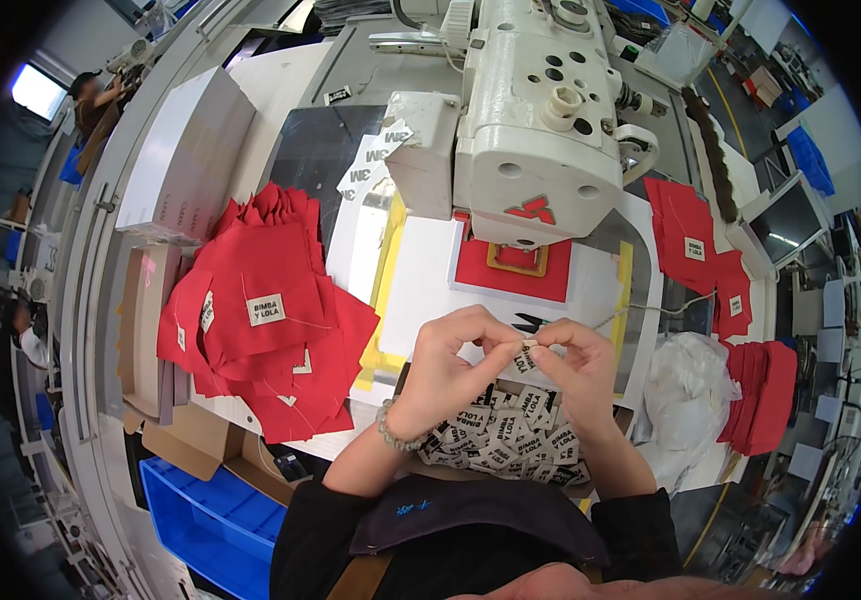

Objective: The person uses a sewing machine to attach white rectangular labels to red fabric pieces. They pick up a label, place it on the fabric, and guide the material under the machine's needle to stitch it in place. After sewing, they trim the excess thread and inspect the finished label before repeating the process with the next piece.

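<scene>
A small white fabric label (523, 360) with dark print is pinched between my two hands. My left hand (460, 352) grips its left side with thumb and finger, and my right hand (578, 368) its right side. Just below them lies a heap of loose matching labels (506, 432), partly hidden by my wrists. Small black-handled snips (527, 322) rest right behind my fingers. Farther back, a red fabric piece (550, 284) lies under the head of a white sewing machine (538, 160), with a yellowish frame (516, 260) on it.
Red fabric pieces with sewn labels (240, 290) pile up at left, near a white box (190, 150). More red pieces (758, 398) and a clear plastic bag (688, 395) sit at right. A blue crate (212, 525) stands lower left. Other people work at far left.
</scene>
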### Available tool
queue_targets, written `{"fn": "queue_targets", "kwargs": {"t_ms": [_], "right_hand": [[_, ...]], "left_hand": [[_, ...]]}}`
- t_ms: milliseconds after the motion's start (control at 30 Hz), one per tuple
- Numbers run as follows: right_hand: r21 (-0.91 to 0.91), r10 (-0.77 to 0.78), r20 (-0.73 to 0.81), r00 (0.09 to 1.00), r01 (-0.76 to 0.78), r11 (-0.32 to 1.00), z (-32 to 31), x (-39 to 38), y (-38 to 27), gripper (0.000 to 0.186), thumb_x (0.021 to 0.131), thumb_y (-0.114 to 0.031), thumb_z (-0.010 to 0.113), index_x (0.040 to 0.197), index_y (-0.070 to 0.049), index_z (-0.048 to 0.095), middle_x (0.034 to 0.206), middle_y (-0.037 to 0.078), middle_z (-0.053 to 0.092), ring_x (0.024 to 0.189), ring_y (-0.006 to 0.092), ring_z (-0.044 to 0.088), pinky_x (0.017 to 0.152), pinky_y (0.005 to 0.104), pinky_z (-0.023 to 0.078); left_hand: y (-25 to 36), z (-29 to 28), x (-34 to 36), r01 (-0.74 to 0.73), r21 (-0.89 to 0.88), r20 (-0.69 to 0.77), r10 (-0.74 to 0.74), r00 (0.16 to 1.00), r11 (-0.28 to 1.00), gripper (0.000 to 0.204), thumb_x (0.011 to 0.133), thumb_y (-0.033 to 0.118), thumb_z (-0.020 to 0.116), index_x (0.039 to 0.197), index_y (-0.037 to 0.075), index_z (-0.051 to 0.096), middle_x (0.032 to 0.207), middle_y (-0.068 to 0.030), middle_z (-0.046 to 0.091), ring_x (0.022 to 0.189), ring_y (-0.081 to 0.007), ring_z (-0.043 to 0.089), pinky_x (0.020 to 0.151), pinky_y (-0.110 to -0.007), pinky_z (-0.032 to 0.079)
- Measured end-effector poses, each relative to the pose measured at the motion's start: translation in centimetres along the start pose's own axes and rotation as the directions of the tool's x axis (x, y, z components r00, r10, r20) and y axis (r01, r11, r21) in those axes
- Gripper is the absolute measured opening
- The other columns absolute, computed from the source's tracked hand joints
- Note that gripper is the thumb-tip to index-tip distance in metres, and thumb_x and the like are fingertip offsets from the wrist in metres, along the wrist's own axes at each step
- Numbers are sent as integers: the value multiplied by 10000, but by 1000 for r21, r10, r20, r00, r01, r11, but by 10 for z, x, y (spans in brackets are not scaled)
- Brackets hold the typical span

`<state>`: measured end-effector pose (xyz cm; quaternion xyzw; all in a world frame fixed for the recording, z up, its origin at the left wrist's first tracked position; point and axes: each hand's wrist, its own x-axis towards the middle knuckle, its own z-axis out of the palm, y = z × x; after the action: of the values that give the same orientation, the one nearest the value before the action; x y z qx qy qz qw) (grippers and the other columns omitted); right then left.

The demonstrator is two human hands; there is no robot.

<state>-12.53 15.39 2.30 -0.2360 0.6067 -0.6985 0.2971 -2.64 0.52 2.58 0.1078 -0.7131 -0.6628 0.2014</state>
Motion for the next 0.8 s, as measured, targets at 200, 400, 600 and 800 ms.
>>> {"fn": "queue_targets", "kwargs": {"t_ms": [200, 400, 600, 800], "right_hand": [[-129, -71, -10, 997, 69, 989, 1, 0, -3, 53, 781, 4, 687, 786, -6, 635, 801, 59, 666, 808, 118, 601, 767, 250, 420], [-306, -123, -38, 992, 106, 946, 1, -3, -6, 75, 761, -57, 720, 769, -78, 648, 776, -7, 668, 753, 75, 587, 828, 301, 288], [-302, -120, -26, 992, 107, 947, 0, -3, -10, 95, 748, -21, 722, 775, -65, 642, 786, -1, 668, 755, 80, 584, 799, 287, 331], [60, -26, -38, 999, 28, 998, 2, -6, -3, 107, 761, 66, 688, 817, 2, 623, 837, 45, 633, 799, 108, 574, 753, 244, 431]], "left_hand": [[1, -2, 3, -13, -12, 56, 14, 998, 1000, 59, 797, 9, 675, 851, -1, 697, 789, -65, 655, 721, -119, 565, 678, -256, 437], [7, -2, 5, -35, 26, 81, 33, 996, 999, 64, 800, 18, 671, 856, -3, 695, 788, -67, 663, 729, -126, 587, 685, -260, 446], [8, 0, 3, -35, 32, 58, 33, 998, 999, 68, 779, 0, 671, 842, -3, 695, 772, -66, 660, 707, -125, 590, 662, -256, 456], [2, 3, 2, -66, 14, 30, 65, 997, 998, 73, 766, -22, 675, 835, -9, 695, 763, -66, 656, 703, -116, 590, 657, -246, 458]]}}
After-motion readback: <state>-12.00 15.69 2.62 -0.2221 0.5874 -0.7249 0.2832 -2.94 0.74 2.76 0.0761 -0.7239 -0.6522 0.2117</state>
